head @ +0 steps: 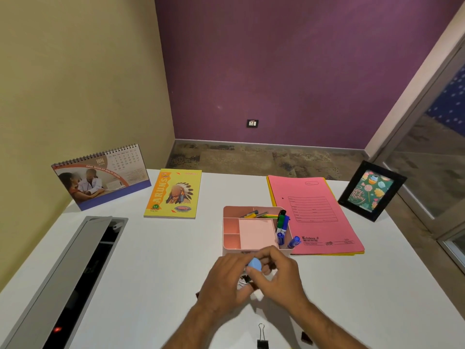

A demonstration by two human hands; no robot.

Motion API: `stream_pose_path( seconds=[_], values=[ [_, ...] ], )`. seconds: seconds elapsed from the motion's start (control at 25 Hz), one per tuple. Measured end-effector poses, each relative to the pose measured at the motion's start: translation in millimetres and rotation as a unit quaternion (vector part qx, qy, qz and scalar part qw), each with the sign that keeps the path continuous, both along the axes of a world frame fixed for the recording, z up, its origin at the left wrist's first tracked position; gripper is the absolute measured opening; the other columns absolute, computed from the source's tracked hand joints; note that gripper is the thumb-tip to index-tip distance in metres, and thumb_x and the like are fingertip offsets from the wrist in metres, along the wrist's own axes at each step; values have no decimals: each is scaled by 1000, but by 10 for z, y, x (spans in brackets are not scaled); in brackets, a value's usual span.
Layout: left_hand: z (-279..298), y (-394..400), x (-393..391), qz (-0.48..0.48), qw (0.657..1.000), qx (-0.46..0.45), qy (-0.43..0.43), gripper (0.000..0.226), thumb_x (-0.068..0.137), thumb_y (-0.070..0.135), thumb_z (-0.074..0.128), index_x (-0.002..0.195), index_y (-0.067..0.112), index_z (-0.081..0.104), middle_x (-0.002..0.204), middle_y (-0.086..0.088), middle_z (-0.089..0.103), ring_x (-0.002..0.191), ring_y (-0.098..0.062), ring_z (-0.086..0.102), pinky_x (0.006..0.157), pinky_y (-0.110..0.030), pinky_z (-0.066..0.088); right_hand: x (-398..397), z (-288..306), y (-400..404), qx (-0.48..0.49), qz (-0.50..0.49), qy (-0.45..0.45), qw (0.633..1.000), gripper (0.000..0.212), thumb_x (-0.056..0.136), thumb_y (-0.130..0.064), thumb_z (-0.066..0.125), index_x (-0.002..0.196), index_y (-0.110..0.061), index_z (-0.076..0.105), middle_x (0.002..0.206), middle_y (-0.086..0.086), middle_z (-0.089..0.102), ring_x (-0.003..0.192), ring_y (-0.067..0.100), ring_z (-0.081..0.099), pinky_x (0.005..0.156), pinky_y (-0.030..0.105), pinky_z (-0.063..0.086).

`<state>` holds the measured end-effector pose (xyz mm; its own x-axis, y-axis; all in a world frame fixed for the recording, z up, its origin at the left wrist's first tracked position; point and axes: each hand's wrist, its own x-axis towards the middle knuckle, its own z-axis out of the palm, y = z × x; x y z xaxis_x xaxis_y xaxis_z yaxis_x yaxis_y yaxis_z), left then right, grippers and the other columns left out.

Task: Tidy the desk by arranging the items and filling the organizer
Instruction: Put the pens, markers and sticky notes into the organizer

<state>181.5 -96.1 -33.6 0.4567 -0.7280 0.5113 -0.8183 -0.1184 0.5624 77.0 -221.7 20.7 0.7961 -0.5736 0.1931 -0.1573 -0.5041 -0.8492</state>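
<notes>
A pink desk organizer (pixel 230 226) stands mid-desk, with pencils in its back slot and markers (pixel 282 224) upright in its right slot; the left and middle compartments look bare. Just in front of it my left hand (pixel 224 285) and my right hand (pixel 281 275) meet, fingers pinched around a small light-blue object (pixel 254 263). A binder clip (pixel 243 280) shows under my left fingers; whether I grip it I cannot tell. A blue marker (pixel 294 241) lies against the organizer's right side.
A black binder clip (pixel 262 338) and a small dark item (pixel 305 338) lie near the front edge. Yellow notebook (pixel 173 193), desk calendar (pixel 100 177), pink file folder (pixel 317 212), photo frame (pixel 371 191) line the back. An open cable tray (pixel 75 278) runs along the left.
</notes>
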Motion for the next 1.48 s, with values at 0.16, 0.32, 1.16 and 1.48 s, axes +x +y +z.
stream_pose_path(
  seconds=[0.16,0.32,1.16,1.48],
  values=[
    [199,-162,174,51,998,-23,-14,39,83,21,63,121,25,58,106,7,67,97,-12,54,83,-33,44,57,148,-75,57,-17,-14,998,36,70,-21,85,100,-22,65,81,-3,71,76,8,66,64,13,50],
    [458,-271,392,159,970,-38,180,43,88,29,68,123,45,48,108,10,63,100,-13,53,85,-26,43,-264,-85,-134,33,74,125,989,45,69,-46,81,106,-34,59,89,-9,67,81,5,62,64,17,51],
    [198,-345,542,164,961,216,51,15,92,28,56,102,31,67,102,16,64,113,-12,43,83,-28,14,-697,-474,-215,-97,196,297,930,17,72,-38,65,88,-32,67,85,-12,60,82,5,60,74,23,50],
    [408,-323,323,-132,968,195,89,57,75,25,66,130,29,52,124,11,59,113,-7,49,97,-27,42,-208,-89,-455,6,23,103,994,36,58,-25,85,81,-31,57,79,-11,67,72,10,65,63,23,53]
  ],
)
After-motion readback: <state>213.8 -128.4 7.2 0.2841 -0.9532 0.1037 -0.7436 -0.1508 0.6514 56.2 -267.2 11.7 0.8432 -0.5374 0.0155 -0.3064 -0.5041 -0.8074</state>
